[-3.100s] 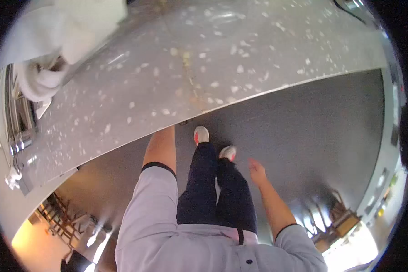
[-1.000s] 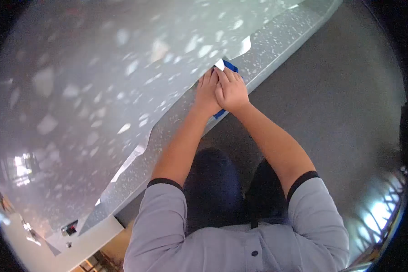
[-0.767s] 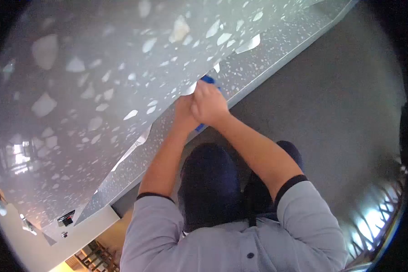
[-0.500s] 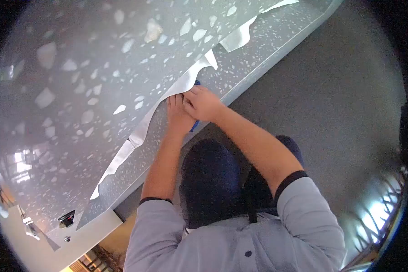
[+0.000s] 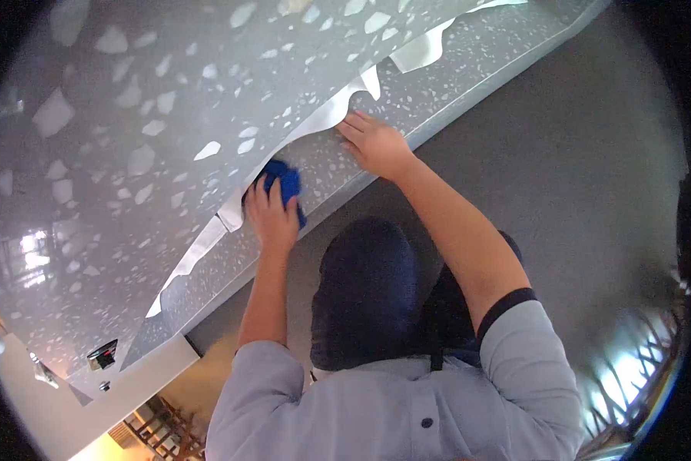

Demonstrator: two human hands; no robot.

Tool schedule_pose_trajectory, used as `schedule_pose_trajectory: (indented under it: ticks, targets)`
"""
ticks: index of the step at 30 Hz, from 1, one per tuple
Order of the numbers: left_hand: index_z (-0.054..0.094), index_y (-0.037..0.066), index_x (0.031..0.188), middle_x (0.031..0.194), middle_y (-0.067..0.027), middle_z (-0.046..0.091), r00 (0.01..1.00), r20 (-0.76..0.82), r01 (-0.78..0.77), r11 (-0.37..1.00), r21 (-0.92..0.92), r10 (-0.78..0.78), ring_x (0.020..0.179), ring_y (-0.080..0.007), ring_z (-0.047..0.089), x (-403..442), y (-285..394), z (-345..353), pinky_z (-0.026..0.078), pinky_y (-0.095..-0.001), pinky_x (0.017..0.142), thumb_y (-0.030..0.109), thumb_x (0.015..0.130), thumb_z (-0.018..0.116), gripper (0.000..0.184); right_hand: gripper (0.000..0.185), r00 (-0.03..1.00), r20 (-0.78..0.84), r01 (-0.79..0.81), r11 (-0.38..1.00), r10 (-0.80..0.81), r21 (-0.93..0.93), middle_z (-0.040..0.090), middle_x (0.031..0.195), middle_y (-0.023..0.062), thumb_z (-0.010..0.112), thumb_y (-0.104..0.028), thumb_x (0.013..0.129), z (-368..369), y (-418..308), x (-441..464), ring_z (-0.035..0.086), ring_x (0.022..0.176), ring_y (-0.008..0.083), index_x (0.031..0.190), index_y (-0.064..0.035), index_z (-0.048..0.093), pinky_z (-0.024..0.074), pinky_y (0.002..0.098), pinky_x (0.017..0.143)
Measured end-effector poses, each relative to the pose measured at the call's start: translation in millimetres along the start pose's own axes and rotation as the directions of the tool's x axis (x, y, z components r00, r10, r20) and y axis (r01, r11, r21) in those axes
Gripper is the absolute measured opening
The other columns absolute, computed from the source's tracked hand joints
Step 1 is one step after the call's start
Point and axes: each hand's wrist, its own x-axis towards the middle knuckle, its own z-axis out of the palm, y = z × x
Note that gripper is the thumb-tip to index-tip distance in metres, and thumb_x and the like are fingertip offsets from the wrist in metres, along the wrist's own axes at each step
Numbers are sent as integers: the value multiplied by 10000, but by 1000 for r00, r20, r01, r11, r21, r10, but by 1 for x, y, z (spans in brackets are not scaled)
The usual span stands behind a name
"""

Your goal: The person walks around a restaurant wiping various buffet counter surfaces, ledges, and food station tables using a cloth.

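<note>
My left hand (image 5: 273, 218) rests on a bunched blue cloth (image 5: 288, 181), its fingers over the left part and the thumb along the right. The cloth presses against a speckled stone-look ledge (image 5: 322, 160), beside a ragged white strip (image 5: 326, 114). Farther up the ledge, my right hand (image 5: 379, 146) holds nothing. Its fingers are stretched out, with the tips at the strip's lower edge. A large speckled grey surface (image 5: 169, 154) lies beyond the strip.
Dark grey floor (image 5: 545, 146) runs along the ledge's outer edge. My bent knee (image 5: 364, 284) is close below the ledge. At the lower left are a white panel (image 5: 122, 411) and a small black object (image 5: 103, 354). Dark crossed bars (image 5: 629, 376) stand at the lower right.
My hands, together before, are now apart. The left has slid down-left along the ledge with the cloth, which shows more fully; the right has moved up-right along the strip.
</note>
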Motion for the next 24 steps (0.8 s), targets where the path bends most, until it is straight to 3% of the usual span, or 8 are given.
schedule_pose_trajectory:
  ticks: [4, 6, 8, 9, 11, 14, 20, 24]
  targets:
    - [563, 15, 1345, 1452, -213, 491, 988, 7, -154, 986, -62, 155, 1356, -440, 420, 60, 66, 11, 316, -572, 1130, 249, 844, 713, 574, 392, 997, 4, -73, 997, 73, 19, 617, 1320, 159, 608, -268, 966, -9, -10, 8, 560, 1271, 400, 1289, -47, 613, 485, 465, 1058]
    - [576, 34, 1334, 1421, -179, 504, 969, 46, -231, 952, -202, 244, 1354, -413, 415, 96, 101, 32, 308, -568, 1136, 326, 915, 612, 512, 403, 990, -46, -129, 989, 133, 72, 616, 1332, 161, 584, -295, 975, -9, -12, 9, 548, 1284, 401, 1294, -50, 613, 475, 471, 1065]
    - [575, 27, 1328, 1385, -175, 529, 961, -105, -275, 936, -220, 257, 1334, -404, 438, 111, 126, 39, 331, -547, 1123, 311, 927, 582, 492, 421, 974, -135, -162, 974, 184, 161, 618, 1342, 144, 563, -319, 973, -4, 1, 10, 540, 1296, 387, 1307, -66, 607, 460, 477, 1081]
    - [575, 24, 1325, 1367, -173, 542, 950, -179, -294, 928, -228, 257, 1324, -400, 450, 114, 130, 42, 343, -536, 1116, 304, 933, 567, 482, 418, 977, -155, -134, 985, 149, 104, 624, 1329, 151, 555, -317, 976, -4, 3, 10, 545, 1288, 385, 1299, -57, 609, 453, 481, 1087]
    - [552, 21, 1349, 1365, -168, 554, 963, -92, -267, 929, -254, 251, 1321, -389, 468, 110, 119, 40, 351, -522, 1114, 282, 939, 548, 486, 412, 980, -185, -74, 997, 73, -3, 637, 1303, 164, 539, -311, 982, -1, 5, 11, 555, 1272, 380, 1284, -40, 611, 438, 487, 1100]
    - [519, 19, 1395, 1390, -171, 537, 979, -14, -195, 926, -322, 201, 1349, -391, 435, 97, 105, 47, 314, -537, 1140, 300, 939, 553, 537, 401, 994, -110, -13, 995, 2, -97, 648, 1266, 178, 531, -311, 986, -5, -11, 12, 568, 1252, 378, 1260, -32, 619, 416, 490, 1120]
    - [517, 18, 1404, 1416, -175, 520, 970, 106, -182, 944, -276, 218, 1377, -384, 412, 97, 93, 49, 287, -538, 1166, 319, 911, 596, 583, 403, 992, -23, -125, 980, 123, -157, 651, 1256, 188, 516, -293, 979, 9, -12, 16, 574, 1241, 359, 1225, 6, 629, 352, 490, 1168]
    - [491, 28, 1436, 1476, -184, 483, 978, 137, -101, 931, -350, 158, 1415, -373, 382, 75, 53, 36, 268, -533, 1184, 344, 892, 621, 642, 380, 983, 181, 17, 951, 42, -310, 648, 1273, 182, 497, -240, 967, 33, -58, 33, 532, 1298, 341, 1200, 17, 652, 307, 482, 1191]
